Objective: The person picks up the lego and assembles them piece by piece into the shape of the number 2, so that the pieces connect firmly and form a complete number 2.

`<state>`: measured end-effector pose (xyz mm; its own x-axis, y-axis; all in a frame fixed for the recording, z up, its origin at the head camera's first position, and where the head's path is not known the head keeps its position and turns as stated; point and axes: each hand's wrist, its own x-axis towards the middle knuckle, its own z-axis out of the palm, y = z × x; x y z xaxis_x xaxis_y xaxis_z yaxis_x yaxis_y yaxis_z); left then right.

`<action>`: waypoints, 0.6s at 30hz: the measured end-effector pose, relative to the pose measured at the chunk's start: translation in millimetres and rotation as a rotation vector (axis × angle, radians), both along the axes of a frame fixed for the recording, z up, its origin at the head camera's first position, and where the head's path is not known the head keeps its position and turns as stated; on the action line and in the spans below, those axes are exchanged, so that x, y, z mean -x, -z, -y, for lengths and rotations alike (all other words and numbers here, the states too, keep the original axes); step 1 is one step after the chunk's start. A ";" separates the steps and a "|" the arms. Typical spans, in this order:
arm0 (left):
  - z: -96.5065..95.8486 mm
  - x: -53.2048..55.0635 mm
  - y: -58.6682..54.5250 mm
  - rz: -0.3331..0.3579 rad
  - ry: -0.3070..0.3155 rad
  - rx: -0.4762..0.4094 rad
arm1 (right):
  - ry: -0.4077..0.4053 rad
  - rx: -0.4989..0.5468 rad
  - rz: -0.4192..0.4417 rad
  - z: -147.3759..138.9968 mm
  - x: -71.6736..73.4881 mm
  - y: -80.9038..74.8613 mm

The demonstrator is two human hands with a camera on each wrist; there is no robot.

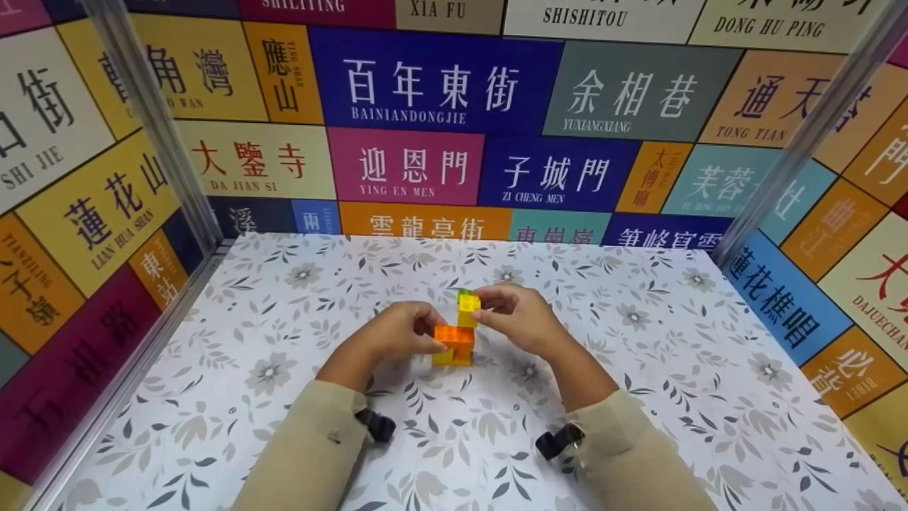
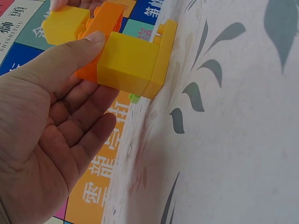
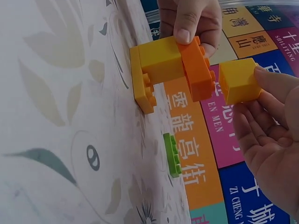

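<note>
A small stack of toy building bricks stands on the table. Its flat amber base plate [image 3: 138, 79] carries a yellow block [image 3: 161, 58] at one end. An orange brick [image 3: 198, 74] lies across the top and overhangs. My left hand [image 1: 401, 330] pinches the stack near the orange brick, its thumb on the side. Between the thumb and fingers of my right hand [image 1: 523, 318] is a loose yellow brick [image 3: 238, 81]. It is just above the orange brick's studs, with a narrow gap between. A flat green brick [image 3: 172, 154] lies on the table behind.
A white tabletop [image 1: 284, 433] with a grey leaf and flower print lies under everything. Colourful panels with printed characters [image 1: 433, 78] wall in the back and both sides. Metal posts [image 1: 170, 142] stand at the back corners. Each wrist wears a black band device [image 1: 560, 441].
</note>
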<state>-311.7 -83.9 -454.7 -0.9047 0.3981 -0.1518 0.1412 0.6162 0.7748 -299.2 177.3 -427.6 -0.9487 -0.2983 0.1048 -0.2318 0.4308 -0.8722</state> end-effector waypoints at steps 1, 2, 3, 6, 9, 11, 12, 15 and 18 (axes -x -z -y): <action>0.0 0.2 0.0 0.000 0.000 0.003 | -0.001 0.001 0.003 -0.1 -1.8 -0.1; -0.1 0.4 0.2 -0.001 0.000 0.006 | -0.005 0.003 0.004 -0.2 -3.1 -0.2; -0.1 0.6 0.6 -0.004 0.002 0.007 | -0.008 0.004 0.005 -0.3 -4.2 -0.1; 0.5 0.6 1.1 -0.006 0.001 0.010 | -0.012 0.008 0.012 -0.2 -5.6 1.1; 0.7 0.1 1.8 -0.007 0.000 0.005 | -0.015 0.000 0.012 0.1 -5.6 3.3; 0.7 -0.3 2.2 -0.013 0.002 0.001 | -0.023 -0.010 0.010 0.4 -5.7 5.4; 0.6 -0.6 2.4 -0.017 0.004 -0.001 | -0.030 -0.014 0.012 0.7 -5.7 6.2; 0.4 -1.2 2.5 -0.030 0.005 -0.003 | -0.049 -0.020 0.021 1.8 -6.8 7.8; 0.5 -2.4 2.0 -0.044 0.011 -0.024 | -0.073 -0.008 0.026 2.5 -7.5 8.6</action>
<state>-309.3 -84.4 -456.7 -0.9060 0.4109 -0.1019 0.1822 0.5957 0.7823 -291.6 174.8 -436.2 -0.9268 -0.3673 0.0780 -0.2402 0.4203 -0.8750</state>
